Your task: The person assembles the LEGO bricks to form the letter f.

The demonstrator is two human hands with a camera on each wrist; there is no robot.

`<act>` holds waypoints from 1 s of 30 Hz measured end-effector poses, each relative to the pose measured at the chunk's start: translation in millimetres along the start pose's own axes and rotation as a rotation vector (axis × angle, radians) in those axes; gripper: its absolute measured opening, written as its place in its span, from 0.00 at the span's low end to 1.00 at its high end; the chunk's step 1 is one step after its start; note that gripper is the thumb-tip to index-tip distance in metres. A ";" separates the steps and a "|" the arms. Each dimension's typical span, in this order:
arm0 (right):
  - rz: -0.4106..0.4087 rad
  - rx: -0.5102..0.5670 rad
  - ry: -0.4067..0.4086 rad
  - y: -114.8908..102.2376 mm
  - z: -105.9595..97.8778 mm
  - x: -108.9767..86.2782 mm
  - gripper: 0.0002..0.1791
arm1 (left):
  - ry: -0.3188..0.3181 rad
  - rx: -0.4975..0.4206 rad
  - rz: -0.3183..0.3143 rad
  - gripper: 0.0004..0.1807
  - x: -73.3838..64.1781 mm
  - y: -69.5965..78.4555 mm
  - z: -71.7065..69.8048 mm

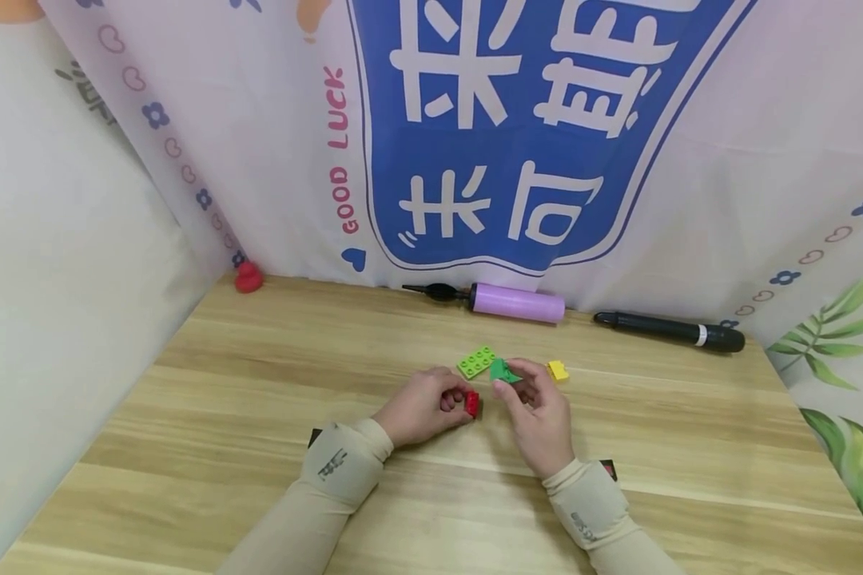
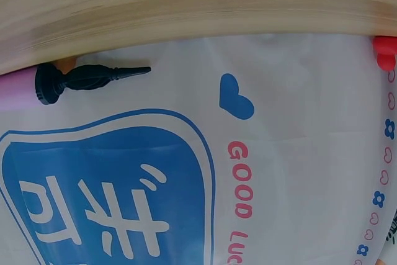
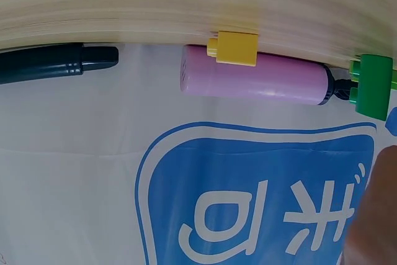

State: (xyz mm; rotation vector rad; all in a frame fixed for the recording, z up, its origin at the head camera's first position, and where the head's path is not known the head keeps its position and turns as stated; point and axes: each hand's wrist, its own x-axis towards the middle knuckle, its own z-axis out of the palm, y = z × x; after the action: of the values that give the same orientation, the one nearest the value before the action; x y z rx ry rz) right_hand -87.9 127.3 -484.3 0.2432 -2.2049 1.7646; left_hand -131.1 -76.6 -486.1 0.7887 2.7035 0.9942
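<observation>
In the head view my left hand (image 1: 423, 406) pinches a small red building brick (image 1: 472, 404) between thumb and fingers, low over the table. Just right of it, my right hand (image 1: 542, 415) holds a green building brick (image 1: 503, 371) by its fingertips. Behind the two hands lies a lime-green studded brick (image 1: 477, 362), close to the green one. A yellow brick (image 1: 558, 370) rests beyond the right hand's fingers. The right wrist view has the green brick (image 3: 374, 86) at its right edge and the yellow brick (image 3: 237, 48) near the top. No part of the left hand appears in the left wrist view.
Along the back edge of the wooden table (image 1: 259, 383) lie a purple hand pump (image 1: 518, 303) with a black nozzle and a black wand-like object (image 1: 669, 331) with a white band. A red rounded object (image 1: 248, 278) sits at the back left corner. A printed cloth (image 1: 273, 160) hangs behind.
</observation>
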 end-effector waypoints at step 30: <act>-0.175 -0.460 -0.214 10.9 9.3 -7.2 0.19 | -0.004 0.035 0.016 0.14 -1.1 1.2 0.3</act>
State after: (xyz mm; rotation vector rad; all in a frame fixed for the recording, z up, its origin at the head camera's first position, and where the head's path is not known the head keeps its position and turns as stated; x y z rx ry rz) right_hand -85.9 120.4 -498.6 0.5157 -2.5726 1.1463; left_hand -129.6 -76.2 -485.6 0.8184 2.7229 0.9503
